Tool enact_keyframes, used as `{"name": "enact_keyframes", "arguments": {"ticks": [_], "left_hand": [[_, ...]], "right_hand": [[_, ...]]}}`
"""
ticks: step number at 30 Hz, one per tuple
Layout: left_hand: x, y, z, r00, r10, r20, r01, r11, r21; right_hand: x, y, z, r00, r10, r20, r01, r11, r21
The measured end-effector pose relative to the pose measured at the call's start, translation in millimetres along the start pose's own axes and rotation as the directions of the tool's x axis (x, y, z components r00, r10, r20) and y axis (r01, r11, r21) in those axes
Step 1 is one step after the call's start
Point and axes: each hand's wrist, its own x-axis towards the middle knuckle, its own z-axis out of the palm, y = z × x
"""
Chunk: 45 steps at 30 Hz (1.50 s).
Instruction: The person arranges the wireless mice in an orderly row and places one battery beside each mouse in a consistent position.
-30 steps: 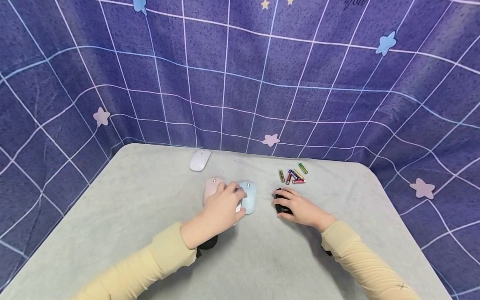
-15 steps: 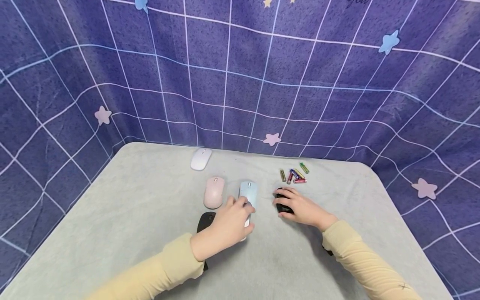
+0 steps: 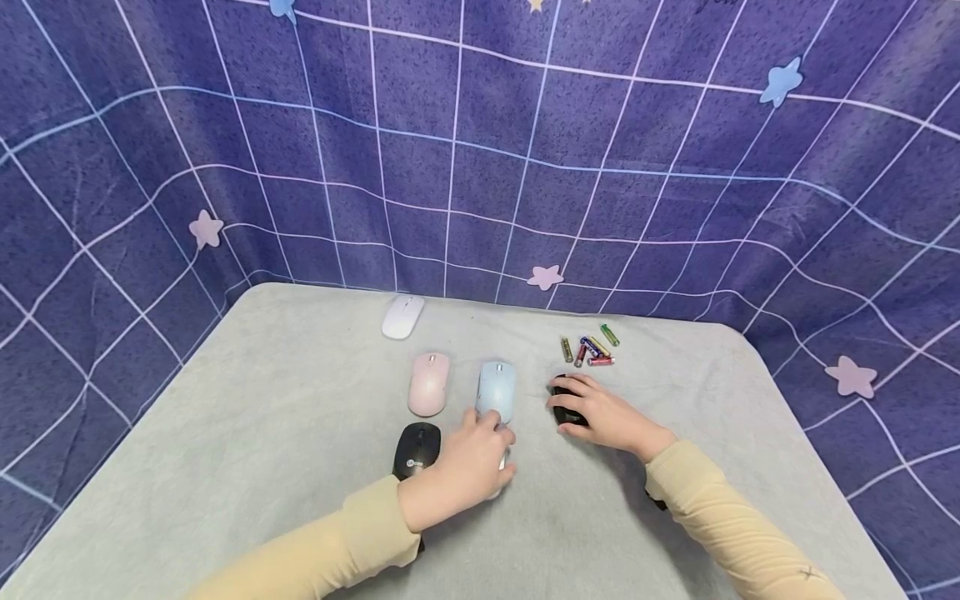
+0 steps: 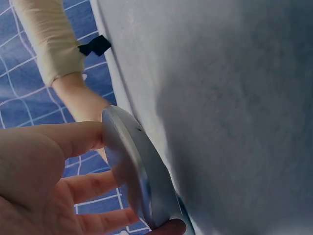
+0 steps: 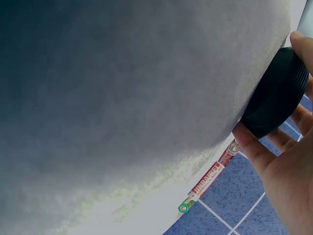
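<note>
Left hand (image 3: 471, 458): I see it grip the silver mouse (image 4: 146, 176) by its sides, just before the blue mouse (image 3: 497, 387), perhaps for control.
Right hand (image 3: 600, 415): holds a black mouse (image 5: 277, 93), right of the blue mouse, likely steadying it.

From my remote place I see one glossy, silvery mouse (image 4: 128, 169), gripped and mostly covered, well away from the far edge of the surface (image 3: 570, 525). The black mouse (image 5: 279, 93), ribbed at its side, also gripped, lies nearer to that edge.
</note>
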Motion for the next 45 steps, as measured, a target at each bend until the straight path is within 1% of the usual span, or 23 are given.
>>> {"name": "enact_keyframes", "arguments": {"ticks": [8,13,17,23,27,35,41,43,45], "left_hand": [[1.4,5.9,8.7,1.0,0.004,0.025,-0.005,0.999,0.037],[1.4,9.4,8.9,0.999,-0.002,0.045,-0.001,0.998,0.064],[0.2,13.0,9.9,1.0,0.003,0.023,-0.005,0.993,0.116],[-2.9,17.1,12.4,0.998,0.033,-0.049,-0.021,0.974,0.225],[-4.1,17.8,13.1,0.996,0.054,-0.071,-0.034,0.966,0.256],[-4.4,16.6,15.0,0.996,0.063,-0.058,-0.047,0.97,0.238],[-3.6,15.3,11.4,0.996,0.079,-0.036,-0.07,0.976,0.206],[-2.8,14.7,10.0,0.996,0.082,-0.019,-0.077,0.978,0.194],[-1.9,14.1,7.4,0.996,0.087,0.013,-0.088,0.978,0.187]], "right_hand": [[0.1,-0.3,-1.0,1.0,0.01,0.014,-0.01,1.0,0.018],[0.3,0.0,-0.9,0.999,0.02,0.03,-0.021,1.0,0.014],[0.5,0.2,-0.9,0.999,0.02,0.03,-0.02,1.0,0.011],[1.3,-0.5,-1.6,0.999,0.02,0.029,-0.021,1.0,0.008],[1.2,-0.4,-1.7,0.999,0.021,0.031,-0.021,1.0,0.008],[-0.1,0.2,-0.5,0.999,0.02,0.037,-0.02,1.0,0.012],[-0.3,0.5,0.2,0.999,0.033,0.038,-0.034,0.999,0.02],[-0.4,0.7,0.2,0.999,0.035,0.036,-0.035,0.999,0.018],[-0.5,0.8,-0.1,0.999,0.029,0.034,-0.03,0.999,0.018]]}}
